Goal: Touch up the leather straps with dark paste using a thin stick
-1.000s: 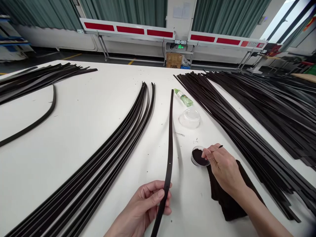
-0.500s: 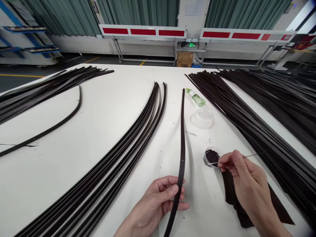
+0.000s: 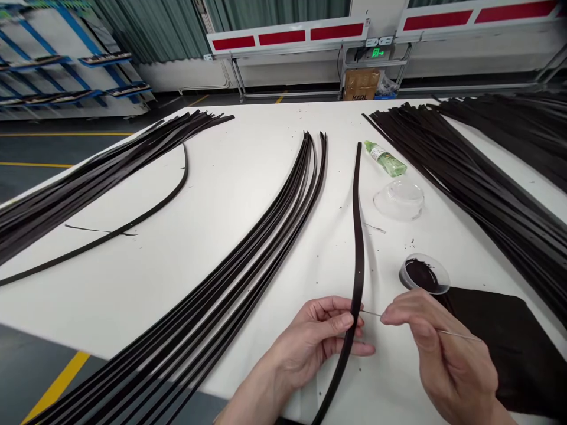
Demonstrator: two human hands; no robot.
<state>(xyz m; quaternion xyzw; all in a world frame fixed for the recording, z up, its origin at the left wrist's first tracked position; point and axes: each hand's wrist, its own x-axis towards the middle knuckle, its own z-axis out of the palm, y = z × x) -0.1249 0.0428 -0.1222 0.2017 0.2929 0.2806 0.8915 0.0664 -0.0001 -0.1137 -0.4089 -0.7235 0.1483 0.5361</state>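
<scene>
Long, flat black leather-like strip [image 3: 358, 254], right of frame centre, looks light and bendy; grip its lower stretch, thumb on the face. Your left hand [image 3: 312, 333] pinches it there; your right hand [image 3: 449, 351] pinches a thin metallic rod [image 3: 371, 313], tip perhaps touching the strip.

Running down right of centre, the long dark strip [image 3: 358, 248] looks smooth and leather-like, with a dull sheen. The thin rod [image 3: 458, 335] at lower right has a metallic gleam. The small cup [image 3: 439, 273] and the upturned container [image 3: 400, 200] are clear, glossy plastic; the green bottle [image 3: 390, 163] is translucent. Black cloth [image 3: 500, 330] at lower right looks matt; the white tabletop [image 3: 221, 195] looks smooth. The box [image 3: 361, 84] at upper right is brown cardboard.
</scene>
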